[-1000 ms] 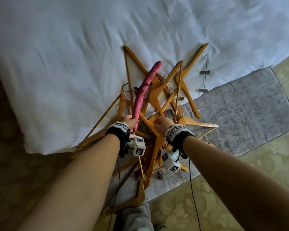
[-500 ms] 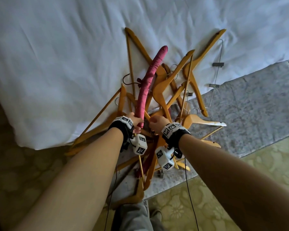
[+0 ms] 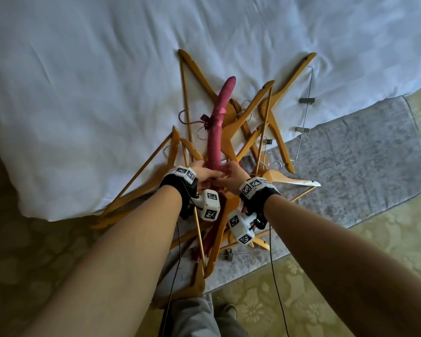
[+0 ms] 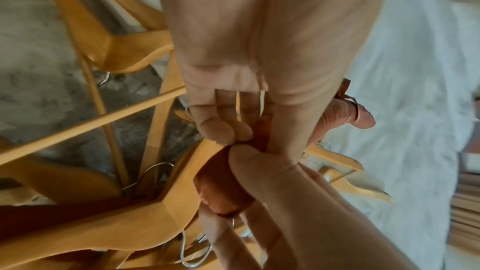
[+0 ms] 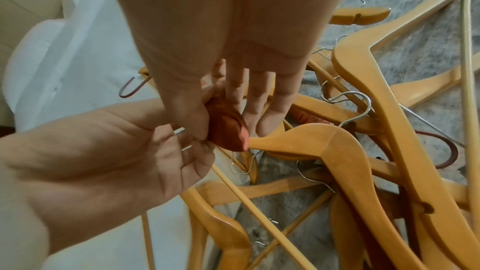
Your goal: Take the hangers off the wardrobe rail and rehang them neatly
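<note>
We see the white duvet (image 3: 88, 93) at left, with a heap of wooden hangers (image 3: 250, 117) lying half on it and half on the grey bench pad (image 3: 362, 161). Our left hand (image 3: 202, 172) pinches the near end of the red padded hanger (image 3: 216, 132) atop the heap; our right hand (image 3: 233, 176) grasps that same end.

glossy wood hangers (image 3: 246, 113) – one satin-padded hanger (image 3: 216, 132).
</note>
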